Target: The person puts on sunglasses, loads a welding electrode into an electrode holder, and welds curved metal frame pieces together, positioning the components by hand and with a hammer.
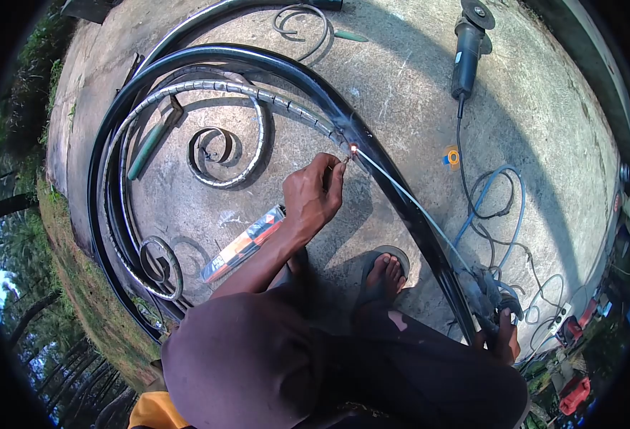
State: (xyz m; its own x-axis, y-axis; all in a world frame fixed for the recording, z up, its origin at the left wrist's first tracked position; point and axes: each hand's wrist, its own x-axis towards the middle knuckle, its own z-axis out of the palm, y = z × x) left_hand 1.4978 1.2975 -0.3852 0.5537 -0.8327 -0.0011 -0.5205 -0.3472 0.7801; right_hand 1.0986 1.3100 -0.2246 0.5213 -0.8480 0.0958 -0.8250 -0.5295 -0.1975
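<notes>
My left hand [311, 191] is closed in a pinch on a small metal piece [345, 161], mostly covered by the fingers. Right beside those fingertips, a bright spark glows at the tip of a long welding rod [415, 201]. The rod runs down to a welding electrode holder [492, 294], whose handle my right hand [502, 342] grips at the lower right. A bent black tube [392, 176] passes under the spark. Alongside it curves a notched metal strip [261, 94], its end meeting the tube near the spark.
An angle grinder [466, 61] lies at the upper right, its cable trailing down. A green-handled hammer [152, 143] and a metal scroll [218, 154] lie inside the tube's curve. A box [243, 244] sits under my left forearm. A blue cable [521, 204] loops at the right.
</notes>
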